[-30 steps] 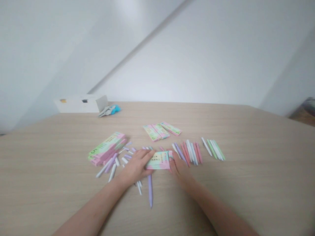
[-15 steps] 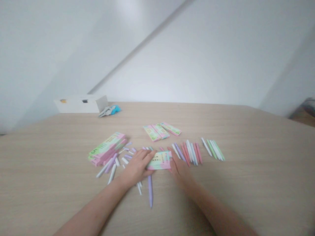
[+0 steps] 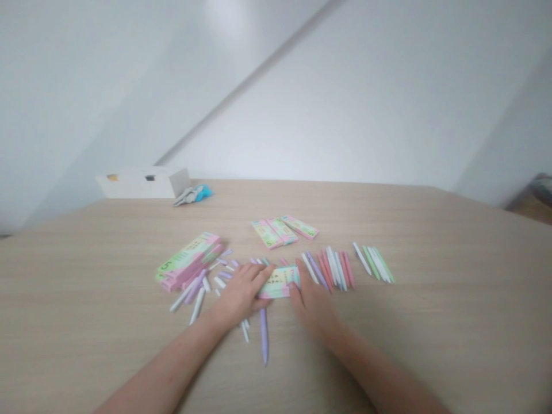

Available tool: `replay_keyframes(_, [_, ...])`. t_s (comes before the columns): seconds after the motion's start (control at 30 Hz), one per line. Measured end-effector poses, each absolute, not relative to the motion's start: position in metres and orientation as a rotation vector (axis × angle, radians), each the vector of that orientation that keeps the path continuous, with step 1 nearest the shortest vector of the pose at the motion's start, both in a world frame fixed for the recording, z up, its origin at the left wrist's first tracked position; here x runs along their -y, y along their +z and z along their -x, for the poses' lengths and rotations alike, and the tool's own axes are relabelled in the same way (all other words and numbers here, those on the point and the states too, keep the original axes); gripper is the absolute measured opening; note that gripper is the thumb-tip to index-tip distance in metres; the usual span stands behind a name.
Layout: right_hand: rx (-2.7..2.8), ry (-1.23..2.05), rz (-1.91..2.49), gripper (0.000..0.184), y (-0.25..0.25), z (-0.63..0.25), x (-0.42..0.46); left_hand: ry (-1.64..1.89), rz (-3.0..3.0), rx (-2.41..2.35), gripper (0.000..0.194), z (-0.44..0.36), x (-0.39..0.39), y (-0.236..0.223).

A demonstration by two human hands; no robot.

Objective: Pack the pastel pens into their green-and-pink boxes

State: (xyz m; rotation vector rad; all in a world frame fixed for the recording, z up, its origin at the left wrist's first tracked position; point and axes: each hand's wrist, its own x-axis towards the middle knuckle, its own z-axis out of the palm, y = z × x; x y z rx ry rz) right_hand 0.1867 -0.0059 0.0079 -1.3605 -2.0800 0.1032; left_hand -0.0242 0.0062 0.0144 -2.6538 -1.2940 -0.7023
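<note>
A small pastel pen box (image 3: 279, 281) in pink, green and yellow lies flat on the wooden table (image 3: 431, 322). My left hand (image 3: 240, 296) grips its left end, fingers over the top. At the box's right end my right hand (image 3: 311, 303) closes round it, slightly blurred. A lilac pen (image 3: 263, 339) lies just below the box, pointing toward me. Loose white and lilac pens (image 3: 202, 286) are scattered under and left of my left hand.
A stack of the same pastel boxes (image 3: 188, 261) sits to the left. Three flat boxes (image 3: 282, 229) lie farther back. A row of coloured pens (image 3: 332, 268) and a smaller group (image 3: 374, 263) lie right. A white box (image 3: 144, 181) and a blue object (image 3: 194, 194) stand at the far left.
My right hand has slid left over the box's right end, covering more of it. The left hand has hardly moved.
</note>
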Motion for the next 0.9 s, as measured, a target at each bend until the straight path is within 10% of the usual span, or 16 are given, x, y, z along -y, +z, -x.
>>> replay_keyframes(0.9, [2.077, 0.199, 1.206, 0.061, 0.0072, -0.1785, 0.0109, -0.769, 2.553, 1.462, 0.064, 0.0297, -0.0111, 0.0161])
